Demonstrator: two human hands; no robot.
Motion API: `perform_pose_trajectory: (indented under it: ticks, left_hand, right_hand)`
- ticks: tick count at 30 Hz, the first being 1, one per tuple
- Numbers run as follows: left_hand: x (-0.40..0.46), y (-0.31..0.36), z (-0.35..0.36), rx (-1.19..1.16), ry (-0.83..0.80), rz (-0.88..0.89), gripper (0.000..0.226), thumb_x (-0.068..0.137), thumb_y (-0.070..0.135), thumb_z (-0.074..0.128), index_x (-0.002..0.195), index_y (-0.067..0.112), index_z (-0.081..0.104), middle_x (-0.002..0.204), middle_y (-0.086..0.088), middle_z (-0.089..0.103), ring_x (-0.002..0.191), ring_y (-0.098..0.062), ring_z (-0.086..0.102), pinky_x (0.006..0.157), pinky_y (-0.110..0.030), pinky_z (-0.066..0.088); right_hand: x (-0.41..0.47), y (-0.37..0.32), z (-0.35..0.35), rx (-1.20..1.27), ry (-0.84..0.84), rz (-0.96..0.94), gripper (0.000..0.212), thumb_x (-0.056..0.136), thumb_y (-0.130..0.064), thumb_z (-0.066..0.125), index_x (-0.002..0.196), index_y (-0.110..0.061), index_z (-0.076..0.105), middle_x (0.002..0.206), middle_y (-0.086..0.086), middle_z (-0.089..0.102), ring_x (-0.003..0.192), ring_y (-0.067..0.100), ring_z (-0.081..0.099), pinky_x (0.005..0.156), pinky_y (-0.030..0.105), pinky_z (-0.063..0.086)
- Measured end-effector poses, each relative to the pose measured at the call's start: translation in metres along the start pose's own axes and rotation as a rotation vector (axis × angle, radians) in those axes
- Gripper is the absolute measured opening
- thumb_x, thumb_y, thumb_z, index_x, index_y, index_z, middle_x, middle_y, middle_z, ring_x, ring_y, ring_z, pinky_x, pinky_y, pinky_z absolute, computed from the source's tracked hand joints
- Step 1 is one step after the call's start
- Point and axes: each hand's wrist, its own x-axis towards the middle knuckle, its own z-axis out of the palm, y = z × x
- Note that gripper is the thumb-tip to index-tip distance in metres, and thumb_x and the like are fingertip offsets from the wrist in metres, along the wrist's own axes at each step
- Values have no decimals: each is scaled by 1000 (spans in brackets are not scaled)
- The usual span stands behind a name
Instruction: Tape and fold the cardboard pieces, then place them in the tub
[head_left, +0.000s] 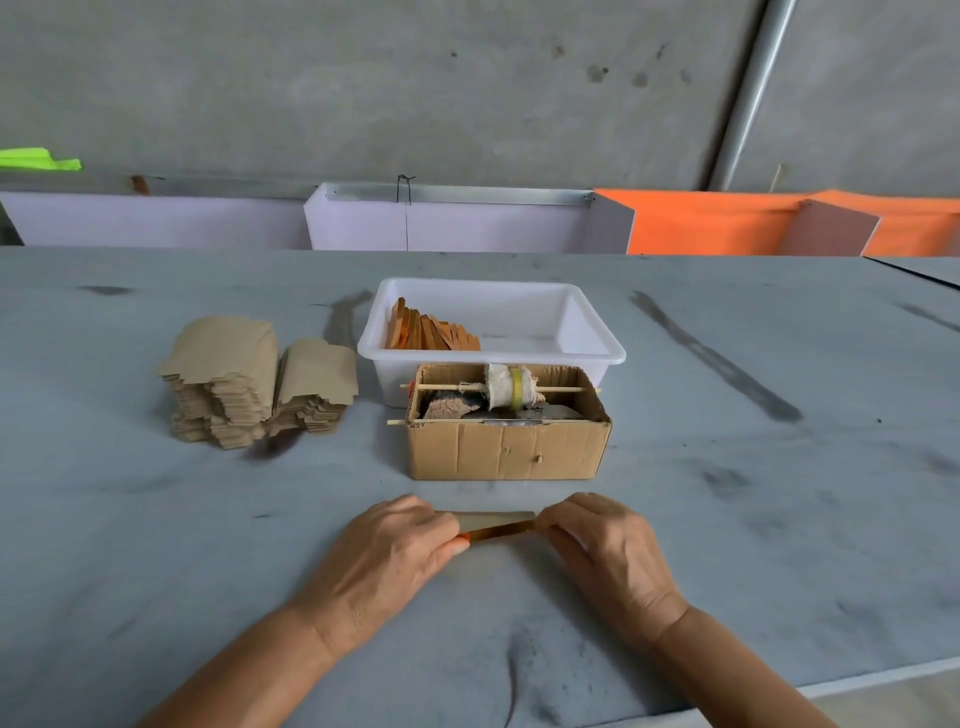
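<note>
I have the folded cardboard piece (493, 526) pinned on the grey table (156, 545) directly in front of me, its long axis running left to right, so that each end sits under one hand: my left hand (387, 558) covers the left end and my right hand (605, 553) the right, fingers curled down over the strip and pinching it against the surface. Neither hand is nearer; the piece lies square between them, and the white tub (597, 348) stands straight ahead, beyond the cardboard box (506, 449) that sits just in front of it and touches or nearly touches its near wall. So, as I judge it, the coming move is a lift forward over that box. The piece is thin tan board, matte on its top face, with a glossy amber strip along the near edge that I take for tape, and a bit of orange shows at my left fingertips. The tub is smooth plastic with a rolled rim and already holds a leaning row of finished pieces (431, 332) at its left side. Left of the tub rise two stacks of flat blanks (244, 384) with notched edges. The box holds a cloth-wrapped roll (511, 385) on a wooden stick.
</note>
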Motion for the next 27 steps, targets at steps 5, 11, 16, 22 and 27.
perform_pose_trajectory:
  ticks: [5,11,16,22,27]
  left_hand:
    - [-2,0,1,-1,-34,25,31,67,23,84,61,9,57,58,1,55,56,-19,54,45,-22,41]
    - [-1,-2,3,-9,-50,59,26,55,-6,80,62,8,60,61,-1,58,60,-21,59,46,-23,45]
    - [-3,-4,4,-31,-15,19,12,69,-2,69,66,7,62,63,-1,58,60,-20,58,46,-25,45]
    - [-7,-6,3,-68,18,-13,4,76,8,63,72,9,64,66,1,58,63,-16,54,50,-25,44]
    - [-8,-8,6,-79,-40,17,17,71,-1,75,70,9,62,66,2,58,65,-19,58,51,-25,44]
  right_hand:
    - [-3,8,-1,75,3,24,11,75,3,71,73,-8,70,67,0,66,63,24,61,53,34,52]
    - [-2,8,-2,25,-56,-86,19,67,8,73,77,-8,70,76,0,66,69,23,61,57,29,51]
    - [0,9,-4,47,-85,-127,17,68,3,74,79,-9,71,83,-1,68,74,23,62,63,34,54]
    - [-4,10,-5,82,-45,-117,13,73,1,75,81,-9,72,77,-2,68,68,22,61,60,32,54]
    - [-4,8,-6,16,-47,-100,26,65,11,75,77,-12,73,72,-2,66,72,22,61,59,37,54]
